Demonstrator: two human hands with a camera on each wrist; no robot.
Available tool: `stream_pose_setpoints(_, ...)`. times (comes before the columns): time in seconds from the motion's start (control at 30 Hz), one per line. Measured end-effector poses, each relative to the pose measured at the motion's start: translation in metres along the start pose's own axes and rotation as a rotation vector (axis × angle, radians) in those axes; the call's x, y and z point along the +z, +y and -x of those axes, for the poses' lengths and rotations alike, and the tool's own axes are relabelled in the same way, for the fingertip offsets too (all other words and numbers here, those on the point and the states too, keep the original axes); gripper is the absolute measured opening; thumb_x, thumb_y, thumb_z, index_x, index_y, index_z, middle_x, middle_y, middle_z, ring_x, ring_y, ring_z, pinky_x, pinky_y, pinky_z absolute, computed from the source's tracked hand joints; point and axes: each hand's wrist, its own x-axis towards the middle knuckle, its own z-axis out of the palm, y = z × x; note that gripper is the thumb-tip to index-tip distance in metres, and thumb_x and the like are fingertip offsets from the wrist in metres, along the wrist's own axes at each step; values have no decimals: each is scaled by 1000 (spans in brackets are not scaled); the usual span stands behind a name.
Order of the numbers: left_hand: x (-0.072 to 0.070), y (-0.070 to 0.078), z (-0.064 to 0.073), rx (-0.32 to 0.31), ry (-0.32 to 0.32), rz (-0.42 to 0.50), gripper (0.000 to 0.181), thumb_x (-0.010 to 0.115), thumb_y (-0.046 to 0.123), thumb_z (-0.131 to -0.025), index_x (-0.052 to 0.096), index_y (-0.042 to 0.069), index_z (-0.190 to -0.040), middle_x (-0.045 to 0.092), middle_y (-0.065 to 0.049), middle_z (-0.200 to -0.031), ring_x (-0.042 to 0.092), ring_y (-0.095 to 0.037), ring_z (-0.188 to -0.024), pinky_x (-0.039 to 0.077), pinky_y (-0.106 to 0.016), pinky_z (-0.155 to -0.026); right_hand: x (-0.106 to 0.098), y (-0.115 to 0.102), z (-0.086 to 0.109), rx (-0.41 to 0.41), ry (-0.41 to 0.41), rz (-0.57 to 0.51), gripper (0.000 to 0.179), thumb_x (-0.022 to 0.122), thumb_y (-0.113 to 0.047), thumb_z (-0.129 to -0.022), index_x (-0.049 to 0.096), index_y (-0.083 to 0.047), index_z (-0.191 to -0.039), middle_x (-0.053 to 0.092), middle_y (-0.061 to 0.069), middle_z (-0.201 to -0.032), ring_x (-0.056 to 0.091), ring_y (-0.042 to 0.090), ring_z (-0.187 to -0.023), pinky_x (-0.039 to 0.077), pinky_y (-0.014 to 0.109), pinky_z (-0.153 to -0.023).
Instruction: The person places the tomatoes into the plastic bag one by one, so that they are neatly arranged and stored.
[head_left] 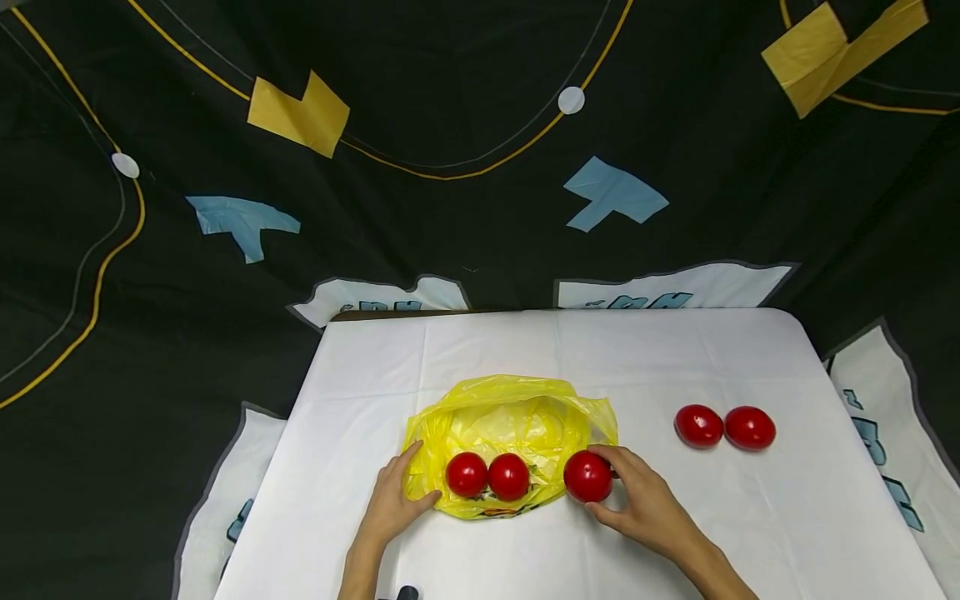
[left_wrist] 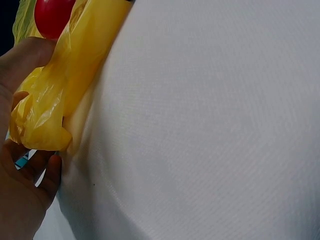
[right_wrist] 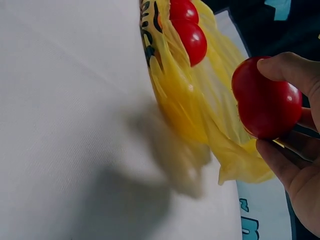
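A yellow plastic bag [head_left: 510,398] lies on the white-covered table with its mouth spread wide. Two glossy red apples [head_left: 467,475] sit side by side within it. At the bag's left edge, my left hand [head_left: 393,496] holds the plastic between thumb and fingers; the left wrist view shows the thumb [left_wrist: 37,51] against the crumpled yellow film. My right hand [head_left: 645,504] grips another red apple [head_left: 588,477] at the right side of the bag's mouth. In the right wrist view this apple [right_wrist: 265,100] is pinched by thumb and fingertips, with the bag behind it.
Two more red apples [head_left: 699,426] rest touching on the right of the table [head_left: 750,358]. A small dark object [head_left: 407,592] shows at the bottom edge of the head view. Behind the table hangs a black cloth [head_left: 465,242] with printed shapes.
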Motion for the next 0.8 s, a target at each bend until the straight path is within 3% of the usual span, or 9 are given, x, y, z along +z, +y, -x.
stream_pose_setpoints(0.33, 1, -1, 0, 25, 11, 0, 89, 84, 37, -66, 40, 27, -143, 54, -4, -128, 46, -26, -115, 40, -53, -97, 9, 5, -10, -7, -1, -18, 73, 87, -25, -65, 53, -16, -129, 56, -6, -119, 57, 10, -104, 54, 29, -81)
stream_pose_setpoints(0.8, 0, -2, 0, 15, -12, 6, 89, 83, 36, -67, 39, 27, -144, 53, -4, -129, 44, -26, -118, 38, -53, -99, 27, 8, -18, -19, -17, -12, 71, 87, -26, -66, 54, -14, -128, 58, -5, -118, 57, 10, -103, 52, 36, -86)
